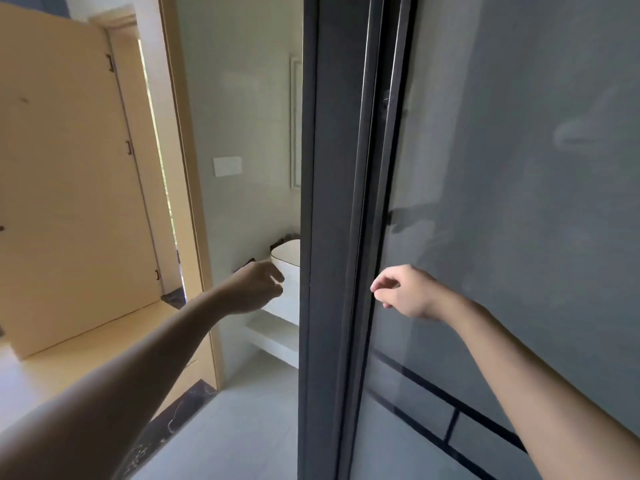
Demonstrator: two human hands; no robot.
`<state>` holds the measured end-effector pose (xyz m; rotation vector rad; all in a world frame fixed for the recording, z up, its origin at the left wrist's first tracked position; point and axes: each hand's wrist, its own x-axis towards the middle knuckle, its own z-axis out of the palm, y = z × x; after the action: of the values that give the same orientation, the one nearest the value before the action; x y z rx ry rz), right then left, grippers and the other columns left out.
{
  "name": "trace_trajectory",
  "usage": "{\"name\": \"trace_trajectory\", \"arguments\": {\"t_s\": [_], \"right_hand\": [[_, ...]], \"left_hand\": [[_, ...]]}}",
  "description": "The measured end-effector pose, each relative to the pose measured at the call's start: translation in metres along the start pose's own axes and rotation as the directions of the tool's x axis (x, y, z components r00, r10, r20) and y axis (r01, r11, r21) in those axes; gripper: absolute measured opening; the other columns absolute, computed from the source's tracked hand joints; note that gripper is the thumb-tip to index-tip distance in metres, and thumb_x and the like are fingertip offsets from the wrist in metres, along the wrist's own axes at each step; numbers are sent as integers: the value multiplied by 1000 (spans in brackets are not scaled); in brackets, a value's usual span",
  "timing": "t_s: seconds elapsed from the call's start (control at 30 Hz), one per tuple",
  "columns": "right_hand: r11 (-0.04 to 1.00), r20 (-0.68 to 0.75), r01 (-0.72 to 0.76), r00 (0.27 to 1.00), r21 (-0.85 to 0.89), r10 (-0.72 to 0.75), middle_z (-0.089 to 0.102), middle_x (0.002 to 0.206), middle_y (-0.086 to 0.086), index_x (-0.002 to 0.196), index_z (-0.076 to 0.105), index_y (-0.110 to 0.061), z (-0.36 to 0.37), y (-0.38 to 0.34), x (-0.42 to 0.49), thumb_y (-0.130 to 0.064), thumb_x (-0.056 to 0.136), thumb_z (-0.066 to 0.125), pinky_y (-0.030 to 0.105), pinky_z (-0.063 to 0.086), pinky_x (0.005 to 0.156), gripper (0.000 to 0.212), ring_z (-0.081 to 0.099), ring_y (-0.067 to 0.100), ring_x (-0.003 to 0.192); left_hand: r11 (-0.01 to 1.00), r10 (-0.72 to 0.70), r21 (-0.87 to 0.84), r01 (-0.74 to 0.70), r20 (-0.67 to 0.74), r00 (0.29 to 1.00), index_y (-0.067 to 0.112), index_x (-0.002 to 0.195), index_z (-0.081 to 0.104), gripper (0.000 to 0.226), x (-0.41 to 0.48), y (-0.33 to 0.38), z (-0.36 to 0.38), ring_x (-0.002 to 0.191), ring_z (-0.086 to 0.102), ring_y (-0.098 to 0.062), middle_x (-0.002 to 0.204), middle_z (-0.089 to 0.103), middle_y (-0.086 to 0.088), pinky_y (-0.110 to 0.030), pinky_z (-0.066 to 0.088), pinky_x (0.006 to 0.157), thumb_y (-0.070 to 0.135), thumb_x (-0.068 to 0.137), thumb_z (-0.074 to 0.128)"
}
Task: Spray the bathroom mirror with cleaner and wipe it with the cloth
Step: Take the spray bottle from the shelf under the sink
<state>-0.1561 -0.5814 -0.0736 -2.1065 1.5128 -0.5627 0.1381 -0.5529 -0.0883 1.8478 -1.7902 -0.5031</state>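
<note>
I stand at a bathroom doorway. A narrow strip of the mirror (296, 123) shows on the far wall, seen edge-on above a white basin (287, 254). My left hand (254, 287) reaches forward in the opening with loosely curled fingers and holds nothing. My right hand (405, 292) hovers in front of the dark sliding door frame (332, 237), fingers loosely curled, also holding nothing. No spray bottle or cloth is in view.
A frosted glass door panel (519, 168) fills the right half. A white shelf (273, 337) sits below the basin. A beige wooden door (69, 168) stands open at left. A dark marble threshold (173, 417) crosses the floor.
</note>
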Motion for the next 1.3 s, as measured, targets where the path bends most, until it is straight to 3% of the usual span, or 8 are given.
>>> {"name": "trace_trajectory", "arguments": {"t_s": [0.23,0.37,0.47,0.57,0.7,0.9,1.1,1.3], "right_hand": [[989,107,144,984,13,-145,76,94,0,97,71,-21,50,-66,107,-23,93,59,33,55,87,13,72,17,94],[970,171,238,954,54,-244,71,91,-5,99,71,-20,99,-107,168,-22,95,58,29,53,81,14,68,17,94],[952,223,298,925,68,-306,68,104,-7,105,69,-20,140,-123,212,-22,96,59,27,50,84,14,64,15,99],[944,270,324,906,57,-327,63,111,-5,119,67,-15,170,-132,260,-21,97,58,24,44,82,25,59,14,104],[940,235,332,911,75,-340,62,121,-2,120,67,-16,202,-137,333,-22,95,59,26,45,95,27,59,16,112],[939,235,295,914,175,-331,59,126,2,120,66,-14,243,-135,429,-24,97,56,28,46,93,27,58,18,113],[939,216,160,949,303,-231,57,116,1,120,62,-15,292,-124,490,-19,94,56,26,43,77,27,58,19,104],[934,157,10,985,356,-70,54,128,5,129,58,-11,324,-100,534,-15,94,54,12,37,65,36,54,17,102]], "left_hand": [[992,-108,-76,102,-77,991,9,122,62,23,28,-82,-50,86,63,-7,97,64,0,-17,46,67,10,100,59],[982,-184,-54,179,-112,976,9,124,62,25,42,-133,-74,94,66,-13,110,69,-7,-26,55,79,13,99,60],[975,-219,-14,220,-144,965,9,123,64,25,66,-167,-87,97,68,-18,109,70,-7,-38,58,90,13,98,61],[972,-234,-9,235,-147,961,11,121,63,23,98,-197,-92,94,66,-12,103,67,-1,-25,55,78,13,98,61],[966,-247,45,254,-123,961,13,117,63,19,162,-230,-104,93,64,-10,100,66,3,-17,50,71,12,99,60],[956,-279,50,289,-153,948,16,112,63,15,260,-265,-123,87,64,-13,93,66,3,-20,46,66,12,98,60],[949,-304,52,310,-94,948,19,117,64,21,324,-300,-108,82,62,-9,96,66,6,-24,46,66,18,96,59],[958,-281,60,280,5,960,16,120,63,24,401,-328,-86,84,60,-10,99,65,4,-24,45,68,17,97,54]]}}
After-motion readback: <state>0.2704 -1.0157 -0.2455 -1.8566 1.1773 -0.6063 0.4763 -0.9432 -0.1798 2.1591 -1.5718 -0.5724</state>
